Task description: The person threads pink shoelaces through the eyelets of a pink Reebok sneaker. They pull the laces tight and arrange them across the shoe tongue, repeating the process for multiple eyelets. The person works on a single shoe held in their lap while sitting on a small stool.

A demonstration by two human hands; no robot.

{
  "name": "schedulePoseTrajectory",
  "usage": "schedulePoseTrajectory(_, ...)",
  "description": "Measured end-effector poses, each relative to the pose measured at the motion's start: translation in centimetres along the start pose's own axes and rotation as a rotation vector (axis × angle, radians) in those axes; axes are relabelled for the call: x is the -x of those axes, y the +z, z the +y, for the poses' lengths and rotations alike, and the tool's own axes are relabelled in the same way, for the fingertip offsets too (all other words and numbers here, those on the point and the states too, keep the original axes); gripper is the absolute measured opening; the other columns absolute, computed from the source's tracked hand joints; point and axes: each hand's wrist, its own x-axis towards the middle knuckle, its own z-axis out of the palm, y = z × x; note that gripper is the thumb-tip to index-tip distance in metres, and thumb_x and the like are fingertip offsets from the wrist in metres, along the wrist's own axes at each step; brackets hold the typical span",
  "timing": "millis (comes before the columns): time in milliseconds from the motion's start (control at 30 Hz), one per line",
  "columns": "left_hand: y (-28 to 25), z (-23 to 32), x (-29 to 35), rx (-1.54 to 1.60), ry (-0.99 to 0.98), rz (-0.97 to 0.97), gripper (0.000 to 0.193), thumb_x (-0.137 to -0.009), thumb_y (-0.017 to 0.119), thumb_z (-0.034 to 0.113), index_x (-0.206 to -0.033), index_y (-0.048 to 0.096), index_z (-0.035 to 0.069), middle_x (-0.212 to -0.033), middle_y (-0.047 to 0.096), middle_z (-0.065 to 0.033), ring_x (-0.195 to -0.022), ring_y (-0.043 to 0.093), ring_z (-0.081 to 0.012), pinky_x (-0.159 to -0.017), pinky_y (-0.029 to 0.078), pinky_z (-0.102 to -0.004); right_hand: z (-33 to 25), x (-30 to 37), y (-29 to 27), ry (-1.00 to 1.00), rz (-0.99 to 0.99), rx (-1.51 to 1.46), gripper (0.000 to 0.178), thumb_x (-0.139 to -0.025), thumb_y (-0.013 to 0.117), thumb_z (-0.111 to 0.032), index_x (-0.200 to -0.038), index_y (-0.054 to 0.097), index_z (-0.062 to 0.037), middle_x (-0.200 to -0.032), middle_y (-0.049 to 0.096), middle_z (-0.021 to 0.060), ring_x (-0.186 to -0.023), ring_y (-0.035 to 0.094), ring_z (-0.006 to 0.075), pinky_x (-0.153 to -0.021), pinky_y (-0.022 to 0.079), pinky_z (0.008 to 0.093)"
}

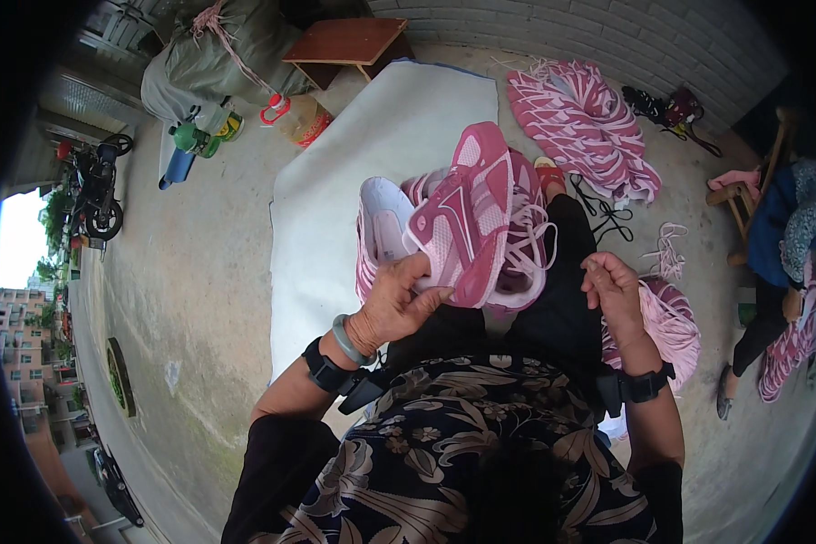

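My left hand [385,299], with a jade-coloured bangle at the wrist, grips a pink sneaker upper [470,227] by its heel end, thumb on one side and fingers on the other. The upper is tilted, toe pointing away from me. Under and beside it lie more pink uppers; one with white laces [528,231] rests against my leg, and another shows its pale lining [388,222]. Apart from them, over my right knee, my right hand [615,290] is closed in a pinch. Whatever its fingertips hold, if anything, is too small to see.
A white sheet [313,208] covers the ground ahead. Bundled pink uppers [585,127] lie far right, and another bundle [669,331] sits by my right arm. Black laces [607,216] and white laces [669,252] lie between. Bottles [299,120] stand far left; another person [789,245] sits at right.
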Motion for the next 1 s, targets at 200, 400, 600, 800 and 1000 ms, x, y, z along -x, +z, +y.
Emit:
schedulePoseTrajectory(200,-2.4,-3.2,1.6,0.494,-0.343,0.106,0.016,-0.081,0.065,0.013,-0.090,0.057,0.002,-0.076,0.061,0.0007,-0.064,0.050,-0.0035,-0.055,0.040,-0.0208,2.0,0.6,-1.5,0.070,0.041,-0.032,0.013,-0.090,0.049,-0.012,-0.087,0.057,-0.0026,-0.061,0.051,0.0005,-0.043,0.040,0.0039,-0.041,0.033,0.0175)
schedulePoseTrajectory(400,-1.1,-0.3,0.3,-0.087,0.033,-0.104,0.020,-0.077,0.065,0.011,-0.091,0.054,0.002,-0.076,0.057,-0.0117,-0.068,0.058,-0.0243,-0.062,0.045,-0.0336,3.1,1.2,-2.0,0.073,0.070,-0.025,0.011,-0.090,0.049,-0.010,-0.088,0.057,-0.0027,-0.061,0.051,0.0004,-0.043,0.040,0.0039,-0.041,0.033,0.0175)
schedulePoseTrajectory(600,7.5,1.0,-1.0,-0.458,0.285,-0.233,0.020,-0.075,0.060,0.015,-0.083,0.048,0.001,-0.075,0.054,-0.0166,-0.068,0.057,-0.0322,-0.060,0.046,-0.0392,2.0,1.7,-0.5,0.007,0.093,0.027,0.011,-0.089,0.051,-0.010,-0.093,0.057,-0.0017,-0.064,0.052,0.0005,-0.049,0.044,0.0052,-0.046,0.037,0.0181)
schedulePoseTrajectory(800,10.3,0.7,-4.3,-0.573,0.345,-0.462,0.023,-0.071,0.059,0.010,-0.085,0.050,-0.004,-0.071,0.056,-0.0167,-0.067,0.059,-0.0298,-0.056,0.048,-0.0364,-2.9,0.7,2.2,-0.478,0.084,0.417,0.028,-0.078,0.062,-0.011,-0.103,0.055,-0.0001,-0.094,0.056,0.0119,-0.079,0.055,0.0188,-0.066,0.046,0.0287)
schedulePoseTrajectory(1000,10.4,-1.1,-4.7,-0.502,0.356,-0.495,0.028,-0.071,0.064,0.018,-0.089,0.054,-0.001,-0.079,0.056,-0.0168,-0.076,0.058,-0.0314,-0.065,0.048,-0.0393,-2.4,-1.6,5.2,-0.765,0.068,0.988,0.037,-0.076,0.059,-0.017,-0.105,0.051,0.0039,-0.099,0.055,0.0172,-0.091,0.053,0.0324,-0.077,0.046,0.0381)
